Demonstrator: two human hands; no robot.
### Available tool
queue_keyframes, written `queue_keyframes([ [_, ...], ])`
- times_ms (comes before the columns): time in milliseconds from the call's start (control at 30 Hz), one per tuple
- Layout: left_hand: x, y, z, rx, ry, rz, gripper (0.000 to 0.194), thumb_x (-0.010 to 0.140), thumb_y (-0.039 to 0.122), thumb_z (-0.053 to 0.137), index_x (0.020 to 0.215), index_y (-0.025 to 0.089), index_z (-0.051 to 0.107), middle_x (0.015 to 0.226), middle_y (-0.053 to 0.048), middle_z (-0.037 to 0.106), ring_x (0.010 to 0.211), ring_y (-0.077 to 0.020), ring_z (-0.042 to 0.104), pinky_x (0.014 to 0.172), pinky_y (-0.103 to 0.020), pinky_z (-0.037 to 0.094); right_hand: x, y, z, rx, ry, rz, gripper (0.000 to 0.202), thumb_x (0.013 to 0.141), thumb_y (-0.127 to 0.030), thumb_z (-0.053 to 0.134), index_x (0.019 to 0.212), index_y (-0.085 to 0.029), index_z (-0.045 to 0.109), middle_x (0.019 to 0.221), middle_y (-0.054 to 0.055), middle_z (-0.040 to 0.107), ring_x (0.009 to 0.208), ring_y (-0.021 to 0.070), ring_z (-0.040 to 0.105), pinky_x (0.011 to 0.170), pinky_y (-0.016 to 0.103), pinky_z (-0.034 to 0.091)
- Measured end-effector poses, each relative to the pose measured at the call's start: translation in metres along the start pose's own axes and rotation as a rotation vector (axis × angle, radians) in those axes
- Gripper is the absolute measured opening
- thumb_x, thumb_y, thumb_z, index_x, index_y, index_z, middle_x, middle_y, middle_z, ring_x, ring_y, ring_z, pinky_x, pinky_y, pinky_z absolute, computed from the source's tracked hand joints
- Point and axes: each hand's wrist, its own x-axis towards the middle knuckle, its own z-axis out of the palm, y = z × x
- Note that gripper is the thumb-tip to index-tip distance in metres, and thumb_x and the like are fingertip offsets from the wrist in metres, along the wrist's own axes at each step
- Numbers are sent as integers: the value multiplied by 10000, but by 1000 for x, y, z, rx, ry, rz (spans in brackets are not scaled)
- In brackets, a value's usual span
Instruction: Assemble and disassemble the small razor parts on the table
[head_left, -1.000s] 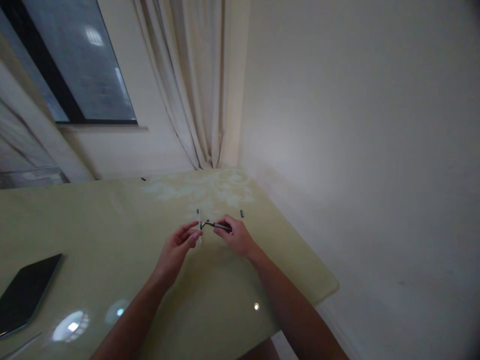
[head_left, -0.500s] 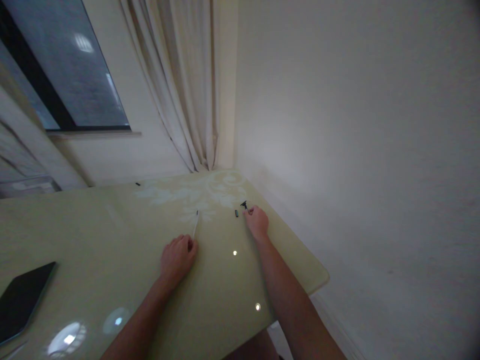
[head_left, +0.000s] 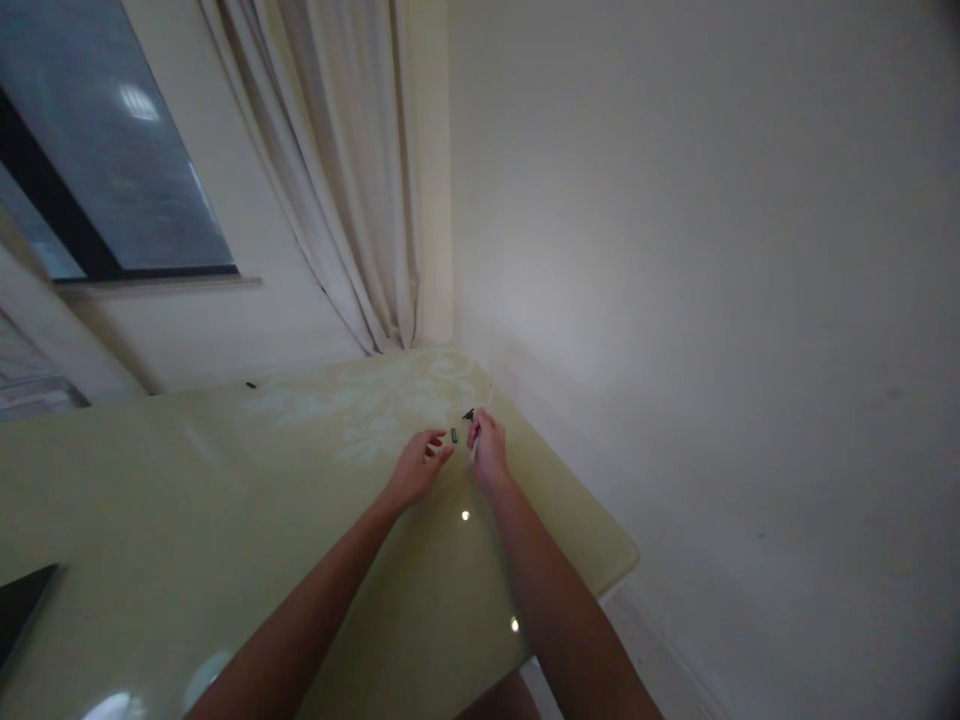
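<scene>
- Looks smooth and glossy across the table, mirroring lights.
- Looks like matt cloth along the curtain.
- Looks smooth, matt on the wall.
- Shines glassy in the window.
- Too small to tell metal from plastic on the black piece.

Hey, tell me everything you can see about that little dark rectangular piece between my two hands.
The little dark piece is short and narrow, with a paler greenish middle; it looks like hard plastic, but finer parts are too small to tell. It appears to lie on the table, long side pointing roughly away from you. Your left hand's fingertips are right beside it; whether they touch is unclear.
</scene>
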Motion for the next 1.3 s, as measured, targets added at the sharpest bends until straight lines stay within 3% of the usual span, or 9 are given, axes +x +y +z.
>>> queue_keyframes([
  [167,34,-7,18,100,47,-113,482,829,392,720,1295,272,683,1394,-147,608,1250,-385,545,1016,-544,425,4,-5,-7,150,22,30,466,852,-539,619,599,-247,359,480,-102,295,403,87,232,409,245,197],
  [267,39,-6,24,108,52,-110,364,862,451,688,1195,313,736,1373,-125,627,1248,-389,529,1024,-582,395,2,-2,-5,119,10,38,483,852,-585,601,608,-251,353,478,-102,288,405,89,234,409,245,201],
  [367,35,-5,21,74,68,-86,348,878,443,658,1146,239,744,1335,-159,644,1203,-366,564,1017,-566,412,2,-3,-4,64,5,63,502,856,-641,559,612,-255,351,469,-97,290,408,94,243,415,249,211],
  [467,15,-13,7,5,59,-36,331,864,378,661,1124,183,723,1222,-144,702,1064,-278,643,975,-452,482,-2,-4,-2,3,-66,25,511,821,-685,580,633,-244,406,494,-80,364,437,96,303,439,244,247],
  [567,-26,-34,-17,-79,62,18,351,863,355,647,1172,195,689,1108,-82,741,910,-211,669,878,-360,534,-18,1,7,-96,-261,45,493,785,-688,638,705,-219,508,542,-75,414,467,92,319,458,235,246],
  [767,-104,-66,-58,-97,400,38,380,846,498,707,1106,222,694,973,-50,711,768,-205,591,741,-339,519,-72,23,40,-386,-579,76,355,769,-501,750,735,-163,648,577,-67,449,558,98,379,534,239,280],
  [867,-112,-61,-61,-75,504,61,385,878,526,679,1108,218,682,943,-47,679,720,-192,554,697,-321,501,-85,25,54,-405,-613,137,319,782,-449,737,688,-163,632,560,-64,463,556,100,391,546,243,287],
  [1033,-106,-52,-60,-90,539,48,389,875,562,672,1066,224,675,910,-36,655,689,-184,542,676,-318,492,-82,16,66,-456,-616,127,206,750,-316,724,645,-159,639,566,-45,519,567,108,447,564,240,324],
  [1300,-109,-52,-64,-272,309,42,286,845,502,697,917,229,655,772,5,618,671,-169,535,652,-288,463,-86,15,47,-516,-646,209,182,744,-263,664,602,-169,601,515,-69,435,517,90,353,502,240,228],
])
